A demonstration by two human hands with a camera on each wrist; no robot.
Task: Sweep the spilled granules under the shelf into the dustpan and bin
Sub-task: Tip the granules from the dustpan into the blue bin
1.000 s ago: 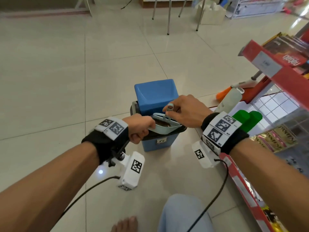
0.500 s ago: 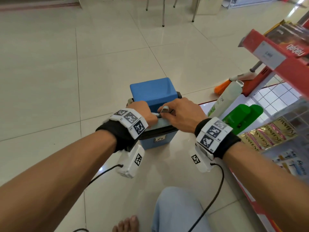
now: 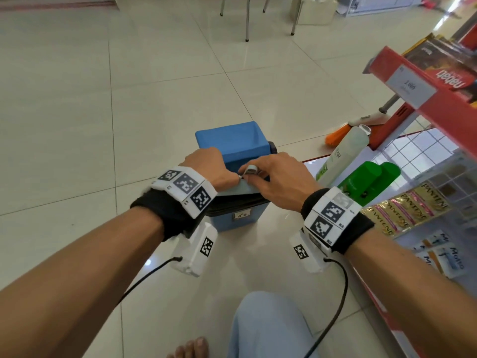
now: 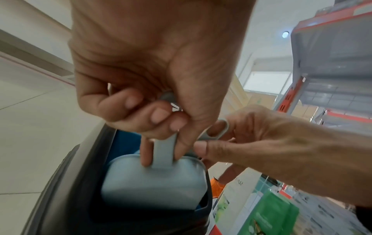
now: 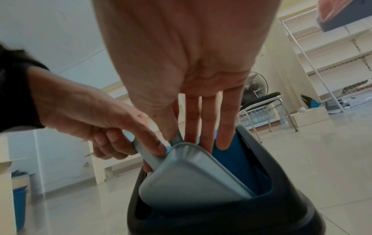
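A blue bin (image 3: 237,218) with a black rim (image 4: 80,190) stands on the tiles, its blue lid (image 3: 229,140) flipped up at the back. My left hand (image 3: 206,166) grips the handle of a pale grey dustpan (image 4: 155,182), which is tipped steeply, mouth down, inside the bin's opening (image 5: 281,182). My right hand (image 3: 278,179) is right beside it and pinches a grey loop-ended brush handle (image 4: 221,128) against the thumb. The other right fingers (image 5: 209,127) reach straight down behind the pan (image 5: 191,174). No granules show; the pan's inside is hidden.
A red-edged shop shelf (image 3: 426,99) runs along the right with a pale bottle (image 3: 340,156), green bottles (image 3: 366,179) and sachet strips (image 3: 413,210). An orange broom (image 3: 338,134) lies by the shelf foot. Chair legs (image 3: 247,19) stand far back. My knee (image 3: 265,326) is below.
The dustpan went from nearly level over the bin to tipped mouth-down into it. Both hands closed in together above the opening, the left wrist rolling over.
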